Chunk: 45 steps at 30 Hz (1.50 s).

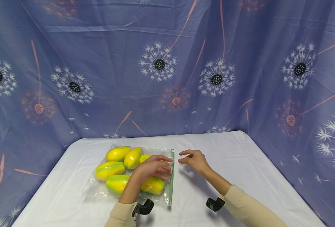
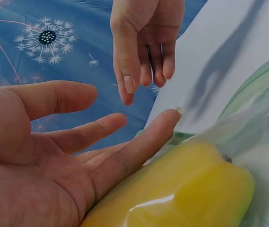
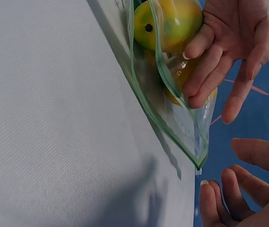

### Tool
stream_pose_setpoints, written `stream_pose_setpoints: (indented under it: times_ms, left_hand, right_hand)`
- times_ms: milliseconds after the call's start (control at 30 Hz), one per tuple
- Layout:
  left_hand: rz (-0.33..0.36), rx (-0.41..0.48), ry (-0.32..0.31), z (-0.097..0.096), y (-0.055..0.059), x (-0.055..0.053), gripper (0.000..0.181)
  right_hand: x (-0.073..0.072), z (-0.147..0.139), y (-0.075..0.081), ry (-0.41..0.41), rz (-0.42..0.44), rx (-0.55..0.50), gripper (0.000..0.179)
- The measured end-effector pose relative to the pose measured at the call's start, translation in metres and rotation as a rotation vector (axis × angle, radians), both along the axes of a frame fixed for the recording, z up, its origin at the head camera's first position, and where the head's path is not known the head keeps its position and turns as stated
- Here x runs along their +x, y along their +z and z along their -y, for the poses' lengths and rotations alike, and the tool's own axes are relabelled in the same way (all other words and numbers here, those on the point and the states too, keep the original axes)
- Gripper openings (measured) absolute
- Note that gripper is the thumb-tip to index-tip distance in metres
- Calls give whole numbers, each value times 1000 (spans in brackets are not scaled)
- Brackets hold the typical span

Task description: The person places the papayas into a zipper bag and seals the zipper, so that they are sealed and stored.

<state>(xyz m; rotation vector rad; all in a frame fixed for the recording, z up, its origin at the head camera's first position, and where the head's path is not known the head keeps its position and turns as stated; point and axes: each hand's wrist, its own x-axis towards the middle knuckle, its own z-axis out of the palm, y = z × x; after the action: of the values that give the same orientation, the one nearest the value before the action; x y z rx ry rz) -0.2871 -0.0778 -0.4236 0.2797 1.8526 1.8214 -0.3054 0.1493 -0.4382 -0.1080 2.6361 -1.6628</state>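
A clear zip bag (image 1: 94, 189) with a green zip edge (image 1: 171, 186) lies flat on the table, its mouth facing right. Inside are several glossy yellow-green fruits (image 1: 110, 170) that look like papayas. In the right wrist view the two zip edges (image 3: 159, 56) stand apart, so the mouth gapes. My left hand (image 1: 155, 167) hovers over the mouth end, palm inward, with relaxed fingers near a papaya (image 2: 191, 184) under the plastic. To the right of the zip edge, my right hand (image 1: 194, 160) is in the air, fingers loosely bent and holding nothing.
The table (image 1: 241, 176) has a white cloth. Behind it and along its sides hangs a blue curtain (image 1: 113, 110) printed with dandelions. Each wrist wears a black camera band (image 1: 144, 207), low over the cloth.
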Motion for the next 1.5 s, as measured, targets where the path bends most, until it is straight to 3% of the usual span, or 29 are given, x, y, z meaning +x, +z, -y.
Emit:
stream_pose_setpoints:
  times_ms: [167, 333, 600, 767, 933, 1133, 1333, 1500]
  left_hand:
    - [17, 12, -14, 1, -1, -3, 48]
    - [0, 8, -4, 5, 11, -13, 43]
    - [-115, -162, -25, 2, 46, -46, 43]
    - [-191, -284, 10, -6, 58, -64, 43]
    - [-242, -364, 33, -13, 54, -83, 39]
    - [-312, -555, 16, -17, 43, -103, 42]
    - [-235, -698, -19, -24, 34, -115, 47]
    - [-133, -706, -77, -25, 27, -121, 54]
  right_hand:
    - [0, -1, 0, -2, -1, 8, 28]
    - [-1, 0, -1, -7, 0, 0, 27]
    - [-5, 1, -4, -14, 4, -45, 25]
    - [-5, 2, -4, -5, 11, -57, 28]
    - [-6, 3, -3, -12, 18, -64, 27]
    - [-7, 2, -3, -15, 16, -61, 30]
    - [-6, 0, -6, -10, 21, -51, 32]
    - [-9, 0, -7, -24, 29, -63, 33]
